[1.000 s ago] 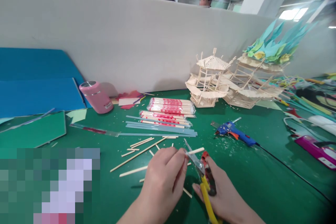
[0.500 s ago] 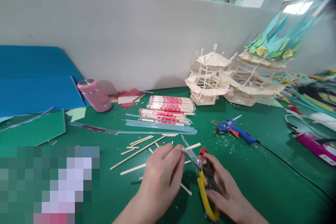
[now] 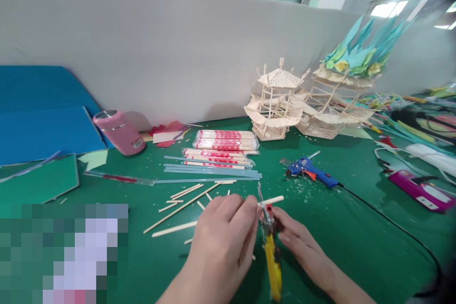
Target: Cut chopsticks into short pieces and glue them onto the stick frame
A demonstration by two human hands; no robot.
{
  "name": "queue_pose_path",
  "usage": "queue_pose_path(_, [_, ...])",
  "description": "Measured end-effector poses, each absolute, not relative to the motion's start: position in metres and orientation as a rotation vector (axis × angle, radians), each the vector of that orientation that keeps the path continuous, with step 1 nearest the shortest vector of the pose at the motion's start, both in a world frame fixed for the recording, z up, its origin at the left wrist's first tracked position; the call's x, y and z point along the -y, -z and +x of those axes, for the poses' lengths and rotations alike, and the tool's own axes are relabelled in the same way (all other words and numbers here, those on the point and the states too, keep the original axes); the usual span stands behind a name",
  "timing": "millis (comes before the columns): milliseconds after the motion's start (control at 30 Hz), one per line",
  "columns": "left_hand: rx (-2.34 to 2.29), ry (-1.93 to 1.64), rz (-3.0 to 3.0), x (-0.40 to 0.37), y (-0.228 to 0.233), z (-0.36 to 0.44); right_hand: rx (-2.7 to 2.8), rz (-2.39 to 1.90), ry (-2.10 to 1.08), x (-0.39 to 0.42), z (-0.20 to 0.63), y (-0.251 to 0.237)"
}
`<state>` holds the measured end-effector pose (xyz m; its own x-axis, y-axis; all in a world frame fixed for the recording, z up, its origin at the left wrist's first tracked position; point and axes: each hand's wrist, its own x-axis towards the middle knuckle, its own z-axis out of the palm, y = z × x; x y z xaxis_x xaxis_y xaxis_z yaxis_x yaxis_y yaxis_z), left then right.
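Observation:
My left hand [image 3: 223, 242] pinches a short wooden stick [image 3: 272, 200] that pokes out to the right of its fingers. My right hand [image 3: 299, 244] grips yellow-handled cutting pliers [image 3: 271, 251], whose metal jaws sit on the stick beside my left fingertips. Both hands hover low over the green table [image 3: 356, 228], near its front. Loose wooden sticks [image 3: 181, 204] lie on the table just left of my left hand.
Packs of wrapped chopsticks [image 3: 225, 141] and blue strips [image 3: 213, 171] lie behind the hands. A blue glue gun [image 3: 309, 171] with its cable lies to the right. Two stick pavilion models [image 3: 276, 102] stand by the white partition [image 3: 160, 52]. A pink bottle [image 3: 119, 132] lies left. A person is behind the partition.
The pliers have turned upright, handles toward me, and their jaws have closed onto the stick. Both hands stayed in place while the view shifted slightly right.

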<state>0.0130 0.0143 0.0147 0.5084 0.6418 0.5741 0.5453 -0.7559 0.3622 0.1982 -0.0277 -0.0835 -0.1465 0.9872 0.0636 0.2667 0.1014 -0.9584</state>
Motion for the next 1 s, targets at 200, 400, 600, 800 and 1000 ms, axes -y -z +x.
queue_pose_path(200, [-0.963,-1.011,2.677,-0.013,-0.018,0.023,1.804,-1.421,-0.876,0.024,0.202,0.079])
queue_pose_path(400, [-0.920,-1.017,2.691,-0.009,-0.017,0.023,1.931,-1.515,-0.682,0.029,0.202,0.096])
queue_pose_path(600, [-0.958,-1.052,2.590,-0.005,-0.012,0.015,2.010,-1.554,-0.614,0.029,0.201,0.093])
queue_pose_path(800, [-1.080,-1.074,2.126,-0.014,-0.015,0.009,2.002,-1.610,-0.621,0.026,0.202,0.088])
queue_pose_path(1000, [-1.175,-1.256,1.441,-0.018,0.002,-0.003,1.980,-1.600,-0.609,0.024,0.202,0.085])
